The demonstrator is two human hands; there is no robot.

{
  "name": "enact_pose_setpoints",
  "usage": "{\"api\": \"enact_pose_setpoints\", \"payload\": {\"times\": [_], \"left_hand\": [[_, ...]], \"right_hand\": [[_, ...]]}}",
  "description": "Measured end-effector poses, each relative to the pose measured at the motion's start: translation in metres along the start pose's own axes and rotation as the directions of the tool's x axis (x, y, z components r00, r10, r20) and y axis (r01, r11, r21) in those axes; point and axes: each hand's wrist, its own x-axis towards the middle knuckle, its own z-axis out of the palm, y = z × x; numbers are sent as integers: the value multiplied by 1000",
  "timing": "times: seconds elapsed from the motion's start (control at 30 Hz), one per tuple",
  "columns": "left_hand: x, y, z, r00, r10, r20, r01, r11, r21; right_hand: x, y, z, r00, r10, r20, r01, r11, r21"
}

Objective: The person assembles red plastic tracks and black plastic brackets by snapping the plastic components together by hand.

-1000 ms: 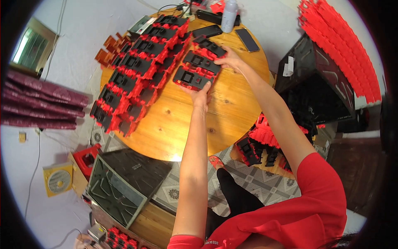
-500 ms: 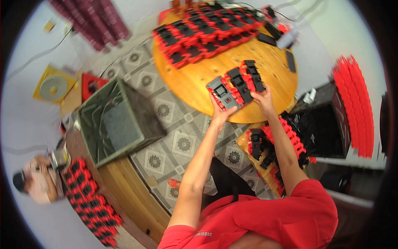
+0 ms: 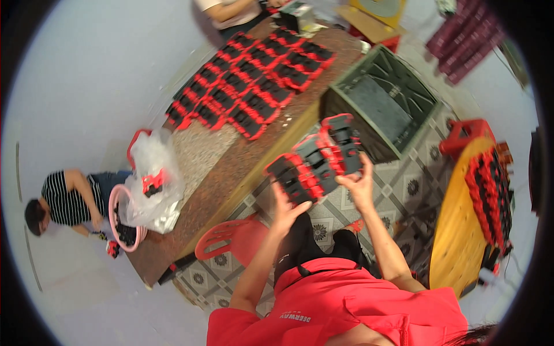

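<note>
In front of me, a row of three black-and-red plastic units (image 3: 316,160) is held up between my two hands, side by side and tilted. My left hand (image 3: 286,211) is closed on the left unit at its near edge, thumb stretched along the bottom. The near end of the right unit is gripped by my right hand (image 3: 360,185). What kind of product the units are, I cannot make out. Many similar black-and-red units (image 3: 248,81) lie in rows on the stone-topped counter (image 3: 199,210) beyond my hands.
A green crate (image 3: 398,155) stands past my right hand. To the right, a round wooden table (image 3: 447,254) bears stacked units (image 3: 489,199). Near the counter are a red chair (image 3: 231,239), a clear plastic bag (image 3: 153,199) and a pink basket (image 3: 126,245). Two people work beyond the counter.
My view has turned left, from the round table toward the counter. My hands have carried the three units along, both still gripping them.
</note>
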Motion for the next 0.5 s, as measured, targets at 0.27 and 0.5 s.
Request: {"api": "enact_pose_setpoints", "payload": {"times": [0.27,0.5], "left_hand": [[-50,21,-244,844,-222,-488,111,963,-246],[28,37,-308,847,-267,-460,163,954,-253]], "right_hand": [[-1,108,275,873,229,430,-146,965,-217],[48,159,333,959,-20,282,170,838,-519]]}}
